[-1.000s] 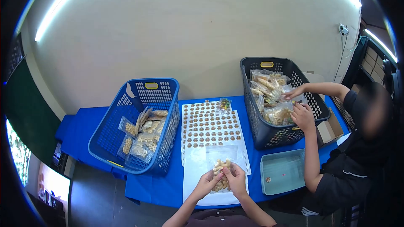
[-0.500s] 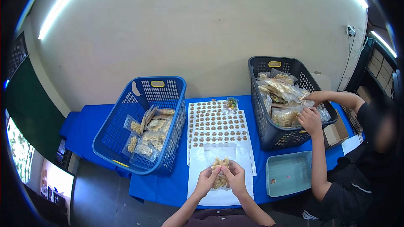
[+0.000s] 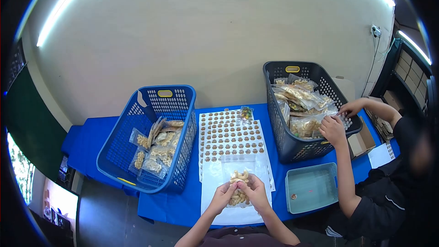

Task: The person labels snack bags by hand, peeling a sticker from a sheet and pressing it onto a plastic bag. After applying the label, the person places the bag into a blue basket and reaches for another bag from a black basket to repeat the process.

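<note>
A clear bag of cashews (image 3: 239, 197) is held over the white sheet (image 3: 212, 210) at the table's front. My left hand (image 3: 223, 197) grips the bag's left side, thumb on its front. From the right, my right hand (image 3: 256, 194) grips it too, and the two thumbs meet near the middle. The flat upper part of the bag lies beyond my fingers. Behind it are sheets of round brown stickers (image 3: 233, 132). A small bag with green and orange contents (image 3: 247, 113) rests on their far end.
At left stands a blue basket (image 3: 183, 155) with several snack bags. A black basket (image 3: 292, 148) at right holds many more; a co-worker's hands (image 3: 339, 121) are at its rim. In front of it sits a pale green tray (image 3: 311, 201) with a small round sticker inside.
The view has shifted slightly, so the scene sits a little further left. My hands keep hold of the cashew bag. The co-worker's far hand has moved out toward the black basket's right rim.
</note>
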The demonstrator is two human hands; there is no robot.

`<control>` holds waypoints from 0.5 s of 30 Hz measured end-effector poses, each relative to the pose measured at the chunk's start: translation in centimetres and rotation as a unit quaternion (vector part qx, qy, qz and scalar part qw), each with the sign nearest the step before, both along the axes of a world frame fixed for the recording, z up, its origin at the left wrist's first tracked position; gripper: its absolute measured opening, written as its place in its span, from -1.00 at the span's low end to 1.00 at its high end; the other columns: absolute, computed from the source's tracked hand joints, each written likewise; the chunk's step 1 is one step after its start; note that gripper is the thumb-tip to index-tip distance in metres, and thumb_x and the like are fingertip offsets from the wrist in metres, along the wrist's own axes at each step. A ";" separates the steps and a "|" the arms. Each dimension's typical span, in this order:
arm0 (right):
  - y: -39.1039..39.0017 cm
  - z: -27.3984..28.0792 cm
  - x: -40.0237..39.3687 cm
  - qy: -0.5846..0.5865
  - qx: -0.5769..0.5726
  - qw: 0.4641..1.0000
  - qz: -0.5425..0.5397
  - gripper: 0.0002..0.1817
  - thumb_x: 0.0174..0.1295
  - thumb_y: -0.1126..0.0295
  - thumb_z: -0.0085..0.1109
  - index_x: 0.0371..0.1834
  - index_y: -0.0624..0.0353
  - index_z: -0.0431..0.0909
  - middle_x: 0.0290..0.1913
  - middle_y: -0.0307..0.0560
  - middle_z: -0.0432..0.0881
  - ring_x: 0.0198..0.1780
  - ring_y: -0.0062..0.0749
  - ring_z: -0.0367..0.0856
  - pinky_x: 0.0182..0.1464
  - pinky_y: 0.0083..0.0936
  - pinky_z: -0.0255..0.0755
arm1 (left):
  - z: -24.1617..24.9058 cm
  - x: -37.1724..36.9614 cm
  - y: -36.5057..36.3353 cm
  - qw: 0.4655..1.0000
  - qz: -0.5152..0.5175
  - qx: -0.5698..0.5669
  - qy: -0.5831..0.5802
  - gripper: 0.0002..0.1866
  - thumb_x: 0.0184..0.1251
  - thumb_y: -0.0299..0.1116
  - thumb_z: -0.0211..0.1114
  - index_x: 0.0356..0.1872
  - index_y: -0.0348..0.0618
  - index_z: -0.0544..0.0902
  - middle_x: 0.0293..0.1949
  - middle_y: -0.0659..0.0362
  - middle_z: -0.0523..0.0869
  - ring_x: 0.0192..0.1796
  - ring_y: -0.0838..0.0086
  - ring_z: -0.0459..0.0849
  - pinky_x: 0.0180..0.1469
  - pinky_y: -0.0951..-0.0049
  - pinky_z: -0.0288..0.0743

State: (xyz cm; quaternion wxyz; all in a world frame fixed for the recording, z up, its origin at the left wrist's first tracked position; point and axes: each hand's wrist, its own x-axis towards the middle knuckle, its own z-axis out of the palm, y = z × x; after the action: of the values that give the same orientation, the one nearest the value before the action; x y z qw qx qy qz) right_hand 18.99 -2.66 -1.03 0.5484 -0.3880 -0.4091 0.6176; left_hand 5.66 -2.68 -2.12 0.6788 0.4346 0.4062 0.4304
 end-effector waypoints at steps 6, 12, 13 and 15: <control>-0.1 -0.5 0.6 -0.029 0.016 0.999 0.021 -0.61 0.16 0.40 0.10 0.03 0.31 0.32 -0.17 -0.13 0.52 -0.18 -0.61 0.49 -0.17 -0.69 0.40 | -1.6 -0.2 0.0 1.000 -0.011 0.005 -0.019 -0.60 0.33 -0.19 0.01 0.01 -0.32 0.43 -0.17 0.16 0.58 -0.16 0.61 0.52 -0.12 0.61 0.40; 1.0 -2.0 1.3 -0.008 0.015 0.998 0.052 -0.59 0.17 0.39 0.08 0.07 0.28 0.27 -0.11 -0.14 0.48 -0.10 -0.57 0.45 -0.12 -0.65 0.37 | -1.7 0.3 0.4 1.000 0.012 0.003 -0.006 -0.61 0.33 -0.19 0.01 0.01 -0.31 0.43 -0.17 0.16 0.58 -0.16 0.60 0.52 -0.11 0.60 0.40; 1.1 -1.6 1.3 -0.016 0.027 0.999 0.045 -0.58 0.17 0.42 0.08 0.08 0.28 0.25 -0.11 -0.12 0.47 -0.07 -0.56 0.44 -0.09 -0.64 0.36 | -1.0 0.7 0.8 1.000 0.024 0.009 0.012 -0.62 0.32 -0.20 0.02 -0.01 -0.31 0.44 -0.19 0.15 0.58 -0.16 0.59 0.53 -0.11 0.59 0.40; 1.4 -0.5 1.3 -0.032 0.050 0.998 0.031 -0.57 0.17 0.47 0.07 0.09 0.29 0.20 -0.10 -0.10 0.46 -0.03 -0.53 0.41 -0.02 -0.60 0.33 | -0.3 1.6 1.7 0.993 0.075 0.076 0.056 -0.64 0.31 -0.21 0.04 -0.05 -0.31 0.45 -0.22 0.13 0.58 -0.17 0.57 0.53 -0.12 0.57 0.41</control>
State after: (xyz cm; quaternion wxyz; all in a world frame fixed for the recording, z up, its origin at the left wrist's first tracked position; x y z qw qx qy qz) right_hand 20.33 -1.31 -1.56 0.5343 -0.3672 -0.4688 0.6000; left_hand 7.25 -1.01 -2.41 0.5858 0.4765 0.4411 0.4851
